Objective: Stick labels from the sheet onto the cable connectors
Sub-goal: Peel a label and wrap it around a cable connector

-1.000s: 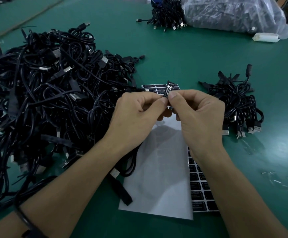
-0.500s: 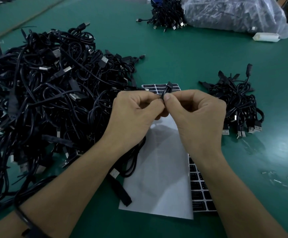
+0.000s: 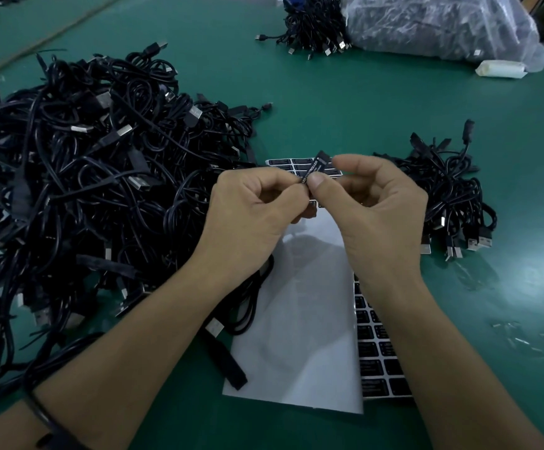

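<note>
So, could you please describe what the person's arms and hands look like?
Both the left hand and right hand are bare, without gloves, and both forearms show no sleeves. A thin black band or cable loops around the left forearm; which, I cannot tell.

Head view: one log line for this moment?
phase: label press-down | left hand: pinches connector | right hand: thumb presses label | label sheet: flat on table
</note>
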